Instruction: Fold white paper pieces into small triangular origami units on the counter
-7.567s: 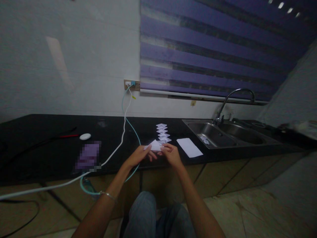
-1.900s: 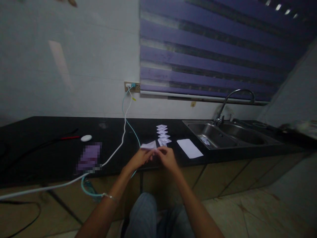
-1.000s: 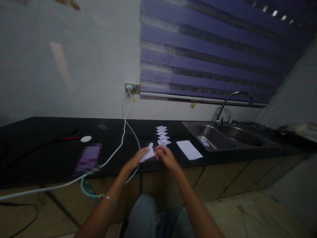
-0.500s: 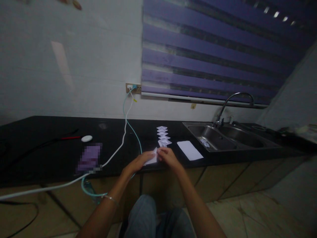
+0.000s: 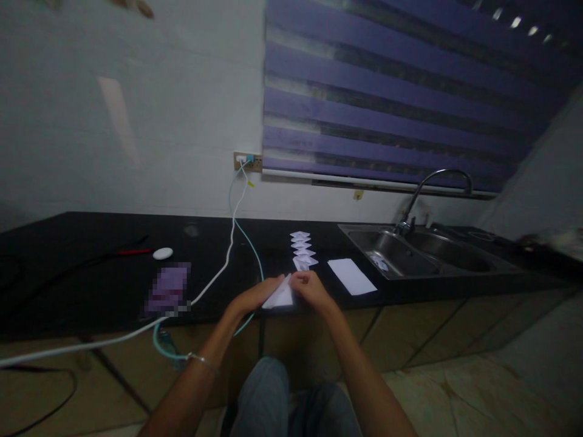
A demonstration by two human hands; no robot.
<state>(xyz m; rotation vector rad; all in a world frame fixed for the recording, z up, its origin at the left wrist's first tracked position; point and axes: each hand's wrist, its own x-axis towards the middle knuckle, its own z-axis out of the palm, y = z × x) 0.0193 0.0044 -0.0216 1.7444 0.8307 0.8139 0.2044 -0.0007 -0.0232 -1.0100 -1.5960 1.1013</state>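
Note:
A small folded white paper piece (image 5: 281,297) lies at the front edge of the black countertop (image 5: 91,285). My left hand (image 5: 255,295) rests on its left side with fingers stretched toward its tip. My right hand (image 5: 312,290) pinches its upper right corner with fingers closed. Just behind them, a row of several folded white paper shapes (image 5: 302,249) runs away from me on the counter. A flat white sheet of paper (image 5: 348,276) lies to the right of that row.
A steel sink (image 5: 410,258) with a curved tap (image 5: 432,188) is set in the counter at right. White and teal cables (image 5: 228,255) hang from a wall socket (image 5: 248,161) across the counter. A white round object (image 5: 163,253) and red pen lie left.
The paper piece has come down from being held up between both hands to lying flatter at the counter's edge. Both hands stayed on it. The view shifted slightly.

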